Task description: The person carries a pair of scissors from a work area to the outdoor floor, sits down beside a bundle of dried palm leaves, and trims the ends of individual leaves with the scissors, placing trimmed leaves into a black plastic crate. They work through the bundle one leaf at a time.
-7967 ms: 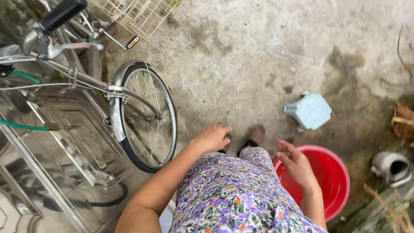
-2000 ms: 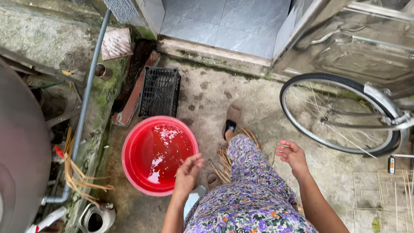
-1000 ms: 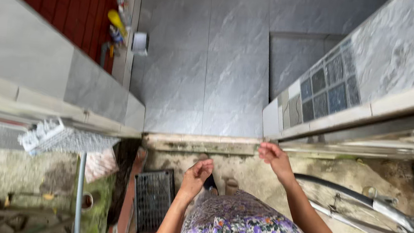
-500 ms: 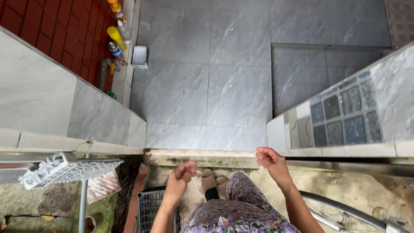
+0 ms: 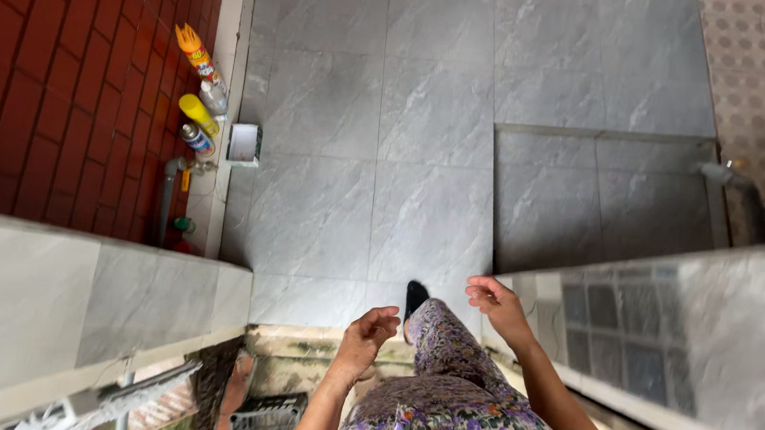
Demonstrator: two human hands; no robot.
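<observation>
**Midway over the threshold, both hands empty**

Nothing is held in either hand. The left hand [image 5: 371, 327] is carried loose at hip height, its fingers curled softly inward and closed on nothing. The right hand [image 5: 496, 303] is likewise released, its fingers half bent, and is raised just beside the edge of the grey wall panel [image 5: 667, 341] without clearly touching it. Between the two hands a leg in floral cloth [image 5: 447, 368] is seen stretched forward, and the foot in a black shoe [image 5: 416, 297] is planted on the grey marbled floor tiles [image 5: 425, 154], just past the worn concrete sill [image 5: 298, 341].

A step across the doorway is judged to be in hand, with the weight about to be taken by the forward foot. Firm footing on the smooth tiles would be called for, and clearance would have to be kept from the raised tiled platform [image 5: 601, 197] to the right.

Well apart on the left, spray cans and bottles [image 5: 198, 88] and a small white box [image 5: 245, 144] are lined up at the foot of the red tiled wall [image 5: 62, 76]. A black crate [image 5: 265, 421] is partly seen below the left arm.
</observation>
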